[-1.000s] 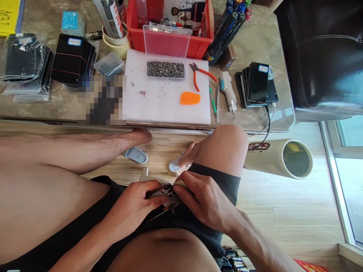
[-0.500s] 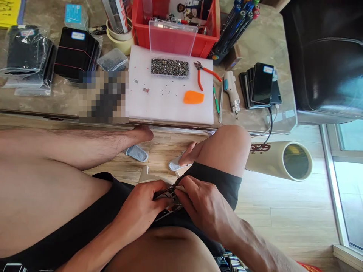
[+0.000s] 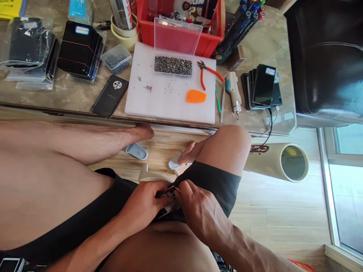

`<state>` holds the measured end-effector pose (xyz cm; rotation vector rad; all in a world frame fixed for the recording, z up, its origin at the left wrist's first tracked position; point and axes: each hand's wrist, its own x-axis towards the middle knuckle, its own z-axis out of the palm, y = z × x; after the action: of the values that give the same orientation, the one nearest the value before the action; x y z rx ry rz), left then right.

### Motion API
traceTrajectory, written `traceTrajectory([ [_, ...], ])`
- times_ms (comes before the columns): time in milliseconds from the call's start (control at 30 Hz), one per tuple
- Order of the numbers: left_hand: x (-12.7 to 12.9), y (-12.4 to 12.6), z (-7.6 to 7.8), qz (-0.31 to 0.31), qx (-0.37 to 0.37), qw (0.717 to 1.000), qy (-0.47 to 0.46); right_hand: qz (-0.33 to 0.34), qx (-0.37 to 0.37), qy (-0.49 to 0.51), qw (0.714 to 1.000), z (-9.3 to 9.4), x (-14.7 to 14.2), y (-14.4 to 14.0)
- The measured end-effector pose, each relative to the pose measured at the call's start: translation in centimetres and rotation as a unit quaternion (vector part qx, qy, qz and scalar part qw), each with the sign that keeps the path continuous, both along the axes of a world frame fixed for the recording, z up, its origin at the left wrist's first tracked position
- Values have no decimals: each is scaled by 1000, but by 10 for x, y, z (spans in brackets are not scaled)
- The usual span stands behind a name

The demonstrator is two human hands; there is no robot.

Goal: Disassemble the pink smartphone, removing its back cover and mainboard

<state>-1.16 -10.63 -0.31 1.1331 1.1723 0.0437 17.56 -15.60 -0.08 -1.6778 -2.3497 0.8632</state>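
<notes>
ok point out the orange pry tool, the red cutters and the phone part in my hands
orange pry tool [image 3: 196, 96], head view, middle of its flat body
red cutters [image 3: 209, 71], head view, on the red handles
phone part [image 3: 168, 193], head view, the strip showing between left hand [image 3: 143, 207] and right hand [image 3: 202, 211]

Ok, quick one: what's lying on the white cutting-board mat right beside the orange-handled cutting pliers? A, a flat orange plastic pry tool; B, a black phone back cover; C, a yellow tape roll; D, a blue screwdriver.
A: the flat orange plastic pry tool lies on the white cutting-board mat, just below the orange-handled cutting pliers; the black phone back cover sits off the mat on the tabletop.
</notes>
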Motion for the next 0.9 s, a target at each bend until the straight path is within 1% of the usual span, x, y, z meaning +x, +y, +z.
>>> traceTrajectory([
  [133,-6,2,-6,51,13,998,19,23,-57,-35,998,1,3,-1],
  [267,-14,-1,-10,87,-16,996,-4,13,-97,-29,995,-5,4,-3],
  [333,-18,-1,-10,107,-32,994,-17,-11,-107,1,994,-7,3,-3],
  [433,-21,1,-10,148,-48,987,-39,-87,-132,82,984,-5,1,3],
  [500,-23,3,-10,184,-58,980,-54,-138,-152,129,970,-3,-1,10],
  [567,-24,5,-10,214,-67,973,-59,-175,-176,171,953,-1,-3,16],
  [700,-27,5,-9,253,-84,961,-74,-209,-223,256,917,0,-4,23],
  [800,-26,5,-9,287,-79,951,-86,-230,-224,262,910,-2,-7,23],
  [900,-19,5,-8,332,-75,936,-94,-245,-194,235,920,-4,-14,21],
])
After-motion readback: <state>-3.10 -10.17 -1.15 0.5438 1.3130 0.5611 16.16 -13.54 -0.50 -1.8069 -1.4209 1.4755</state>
